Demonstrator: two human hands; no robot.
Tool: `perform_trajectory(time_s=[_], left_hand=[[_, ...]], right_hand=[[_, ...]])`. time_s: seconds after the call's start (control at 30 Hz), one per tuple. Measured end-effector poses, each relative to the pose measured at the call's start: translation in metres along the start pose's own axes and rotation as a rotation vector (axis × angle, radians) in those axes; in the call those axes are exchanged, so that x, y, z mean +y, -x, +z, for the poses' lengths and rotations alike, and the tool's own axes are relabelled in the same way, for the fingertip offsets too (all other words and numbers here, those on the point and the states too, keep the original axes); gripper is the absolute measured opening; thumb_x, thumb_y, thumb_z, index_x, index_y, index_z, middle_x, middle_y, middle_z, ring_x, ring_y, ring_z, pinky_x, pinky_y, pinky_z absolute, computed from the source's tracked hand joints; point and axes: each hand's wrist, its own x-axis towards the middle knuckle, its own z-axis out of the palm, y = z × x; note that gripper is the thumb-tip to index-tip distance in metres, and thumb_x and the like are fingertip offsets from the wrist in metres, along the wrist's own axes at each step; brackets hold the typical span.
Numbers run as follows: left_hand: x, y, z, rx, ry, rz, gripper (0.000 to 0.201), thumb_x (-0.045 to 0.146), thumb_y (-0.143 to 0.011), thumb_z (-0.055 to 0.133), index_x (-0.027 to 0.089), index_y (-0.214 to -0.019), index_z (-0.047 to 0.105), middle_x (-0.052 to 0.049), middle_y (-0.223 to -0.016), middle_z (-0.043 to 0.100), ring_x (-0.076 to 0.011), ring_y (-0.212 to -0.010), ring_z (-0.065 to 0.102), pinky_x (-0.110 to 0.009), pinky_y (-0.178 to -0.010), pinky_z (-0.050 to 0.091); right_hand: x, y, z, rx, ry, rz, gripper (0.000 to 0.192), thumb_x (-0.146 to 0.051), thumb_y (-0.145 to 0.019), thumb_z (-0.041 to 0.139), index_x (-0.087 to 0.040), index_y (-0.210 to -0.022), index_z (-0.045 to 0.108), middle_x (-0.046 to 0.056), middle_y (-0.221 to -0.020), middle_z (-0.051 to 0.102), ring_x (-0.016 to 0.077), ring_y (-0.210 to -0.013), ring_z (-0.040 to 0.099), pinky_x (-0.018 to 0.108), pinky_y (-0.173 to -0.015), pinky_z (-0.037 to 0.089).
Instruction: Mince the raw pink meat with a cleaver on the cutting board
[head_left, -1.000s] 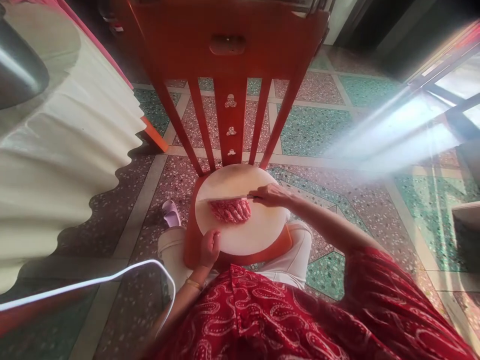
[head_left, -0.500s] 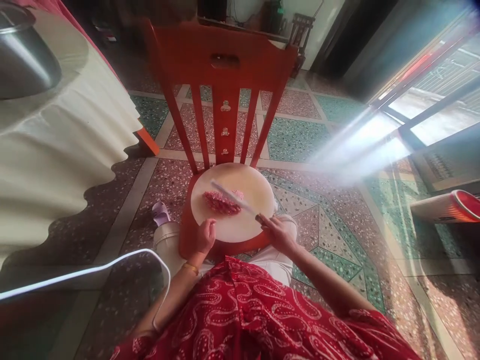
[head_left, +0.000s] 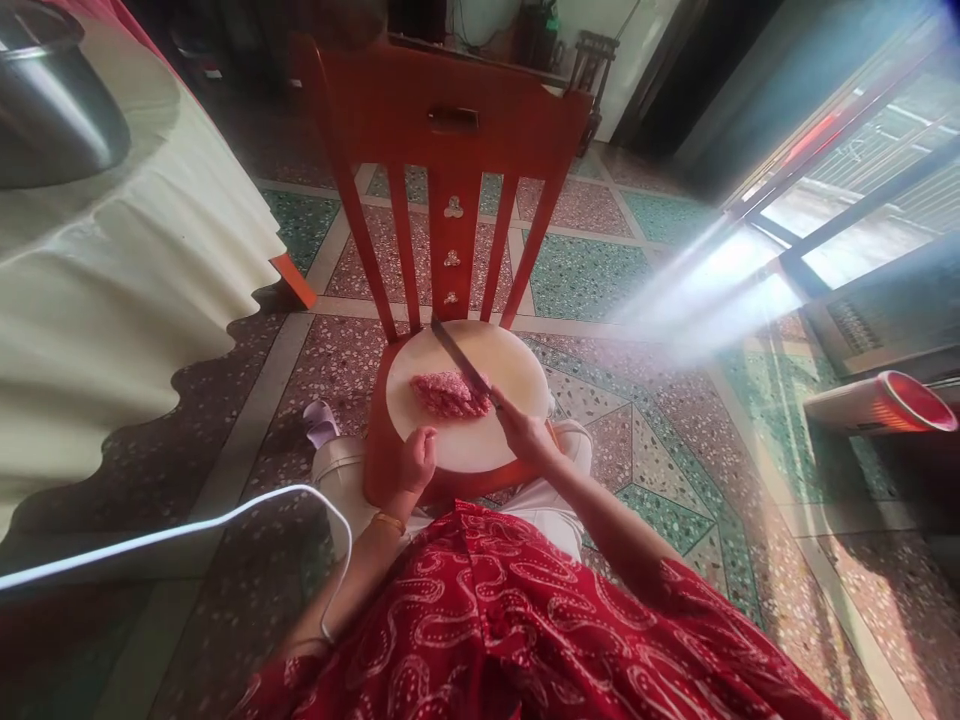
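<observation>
A round pale cutting board [head_left: 517, 440] lies on the chair seat before me. On it sits a mound of minced meat [head_left: 448, 397], pink-red and finely chopped. My right hand [head_left: 525, 437] is closed round the handle of a knife [head_left: 459, 357]. Its dark blade slants up and to the left, over the far right edge of the meat, with the tip near the board's back rim. At the board's near left edge my left hand [head_left: 420, 460] is curled into a fist, and nothing shows in it.
The red wooden chair [head_left: 450, 130] has its tall back behind the board. To the left, a table with a cream cloth [head_left: 172, 270] bears a metal pot [head_left: 60, 110]. A white cable [head_left: 187, 523] runs to my left arm. A white-and-red cylinder [head_left: 877, 402] is at the right.
My right hand has moved up and left with the knife, and the blade now points more steeply away from me. My left fist has shifted slightly.
</observation>
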Motion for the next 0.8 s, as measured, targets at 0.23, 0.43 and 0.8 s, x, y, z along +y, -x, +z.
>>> perform_trajectory(time_s=[0.23,0.43,0.8], left_hand=[[0.003,0.001,-0.002,0.002,0.0,-0.044,0.018,0.026,-0.085,0.04,0.019,-0.091,0.055,-0.005,-0.081,0.062,-0.0172,-0.076,0.06,-0.03,-0.07,0.048],[0.005,-0.001,-0.002,0.002,0.01,-0.005,0.017,0.026,-0.085,0.039,0.019,-0.087,0.055,-0.005,-0.08,0.062,-0.0166,-0.076,0.06,-0.029,-0.072,0.048],[0.007,0.0,-0.003,0.003,0.043,-0.028,0.018,0.027,-0.086,0.038,0.019,-0.085,0.054,-0.005,-0.081,0.062,-0.0164,-0.077,0.059,-0.029,-0.073,0.047]], right_hand=[[-0.004,-0.003,0.015,-0.112,0.048,0.002,0.048,-0.025,-0.092,0.039,-0.024,-0.14,0.039,0.009,-0.102,0.07,0.0225,-0.086,0.068,0.032,-0.077,0.052],[-0.022,-0.003,-0.004,0.02,-0.081,-0.077,0.046,-0.03,-0.095,0.034,-0.03,-0.14,0.037,0.004,-0.119,0.063,0.0206,-0.1,0.064,0.03,-0.083,0.05],[-0.021,0.005,0.004,-0.044,-0.095,-0.092,0.046,-0.03,-0.093,0.037,-0.029,-0.14,0.039,0.004,-0.112,0.067,0.022,-0.098,0.065,0.032,-0.085,0.051]])
